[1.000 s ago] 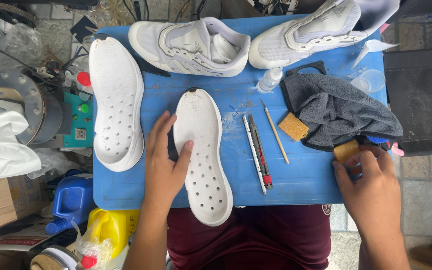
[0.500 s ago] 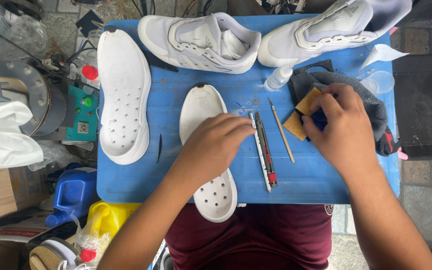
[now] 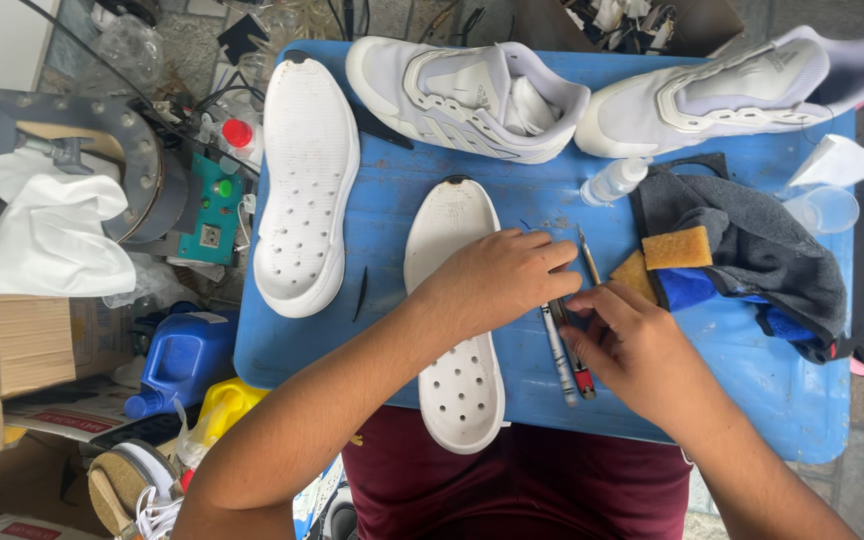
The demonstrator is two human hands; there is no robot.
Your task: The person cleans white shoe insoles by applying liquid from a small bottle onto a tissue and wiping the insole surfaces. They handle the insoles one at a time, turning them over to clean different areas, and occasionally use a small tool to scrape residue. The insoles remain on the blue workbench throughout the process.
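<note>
Blue plastic covers the small table (image 3: 752, 400) on which everything lies; the white insole (image 3: 452, 300) at its middle serves as the landmark. The left hand (image 3: 497, 275) lies across the insole's upper half, palm down, fingers bent and pressing on it, closing on nothing; half a second ago it sat lower on the insole, and it has slid toward the toe end and the right edge. Just right of the insole lie a pen (image 3: 558, 350), a red-tipped tool (image 3: 577, 362) and a thin stick (image 3: 589, 257); the right hand (image 3: 632, 340) has left the yellow sponge (image 3: 677, 248), where it rested before, and now meets those tools, its fingertips (image 3: 582, 300) pinched together at the top of the red-tipped tool, though whether they actually grip it cannot be told. The sponge lies uncovered on the dark grey cloth (image 3: 752, 240), farther right of the insole. A second white insole (image 3: 307, 180) lies left of the landmark, unmoved; two white shoes (image 3: 472, 95) (image 3: 742, 90) stand beyond it along the table's far edge; a small clear bottle (image 3: 614, 182) lies between the insole's toe and the cloth.
</note>
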